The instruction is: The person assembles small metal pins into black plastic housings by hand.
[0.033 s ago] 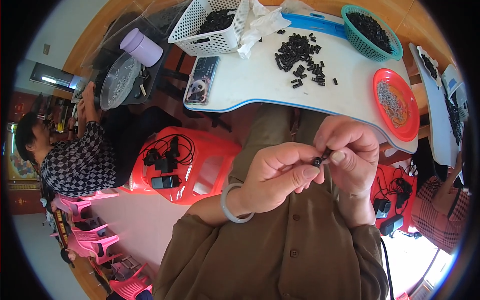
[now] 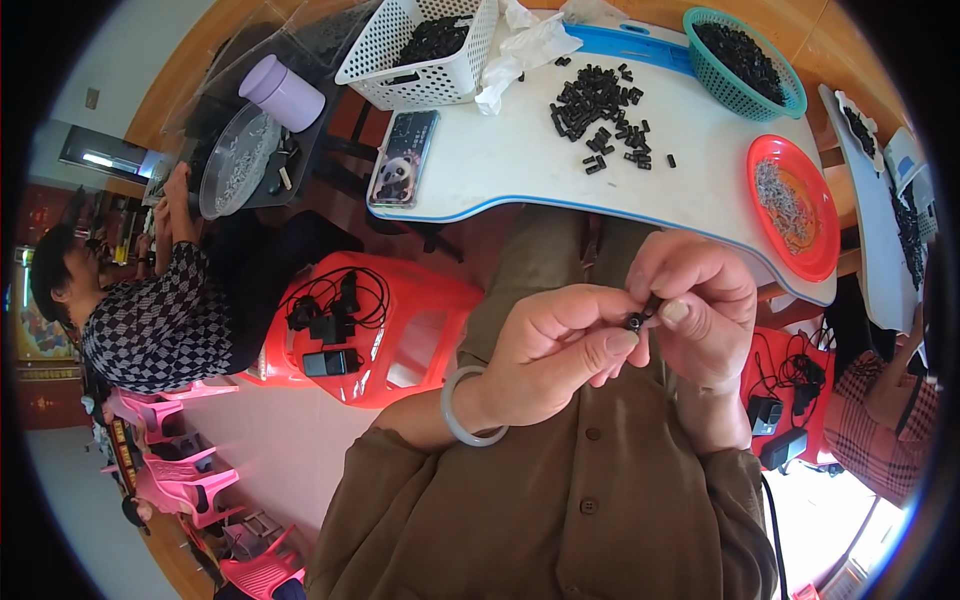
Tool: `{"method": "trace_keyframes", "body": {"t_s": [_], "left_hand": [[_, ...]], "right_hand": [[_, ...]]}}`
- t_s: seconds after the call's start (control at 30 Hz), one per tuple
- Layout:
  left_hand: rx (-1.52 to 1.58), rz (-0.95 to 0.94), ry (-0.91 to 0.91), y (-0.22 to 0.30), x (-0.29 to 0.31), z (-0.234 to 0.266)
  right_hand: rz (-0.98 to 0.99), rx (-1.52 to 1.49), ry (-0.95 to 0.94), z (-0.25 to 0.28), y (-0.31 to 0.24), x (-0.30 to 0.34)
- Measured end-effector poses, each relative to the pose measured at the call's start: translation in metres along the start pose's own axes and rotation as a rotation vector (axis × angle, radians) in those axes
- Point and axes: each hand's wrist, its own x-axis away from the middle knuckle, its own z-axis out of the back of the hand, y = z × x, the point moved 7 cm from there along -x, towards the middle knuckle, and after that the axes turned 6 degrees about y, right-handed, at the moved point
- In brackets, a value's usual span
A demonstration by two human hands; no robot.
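Above my lap, just in front of the table edge, both hands meet at a small black cylindrical part [image 2: 634, 322]. My left hand [image 2: 545, 350], with a pale bangle at its wrist, pinches this part between thumb and forefinger, its round end showing. Against it, the thumb and fingers of my right hand [image 2: 705, 300] are closed on a small dark piece [image 2: 652, 304], mostly hidden by the fingertips. A loose pile of similar black parts [image 2: 592, 105] lies on the white table [image 2: 480, 160] beyond my hands.
A red plate [image 2: 828, 225] of small silvery pieces sits at the table's right, below a teal basket [image 2: 792, 110] of black parts. At left are a white basket [image 2: 425, 97] and a phone [image 2: 402, 160]. Red stools [image 2: 400, 290] hold cables and adapters. A person [image 2: 150, 320] works at left.
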Motion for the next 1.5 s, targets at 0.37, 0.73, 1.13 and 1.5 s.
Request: {"method": "trace_keyframes", "body": {"t_s": [0.37, 0.73, 1.13, 1.5], "left_hand": [[-0.124, 0.073, 0.025, -0.003, -0.001, 0.005], [0.080, 0.187, -0.029, -0.013, -0.005, 0.009], [0.185, 0.161, 0.039, -0.023, -0.004, 0.008], [0.235, 0.190, -0.062, -0.026, -0.002, -0.005]], "right_hand": [[-0.063, -0.040, -0.016, -0.001, 0.009, -0.005], [-0.062, 0.077, -0.163, 0.000, 0.018, -0.015], [-0.027, 0.205, -0.175, 0.003, 0.012, -0.013], [0.062, 0.226, -0.345, 0.004, 0.004, -0.016]]}}
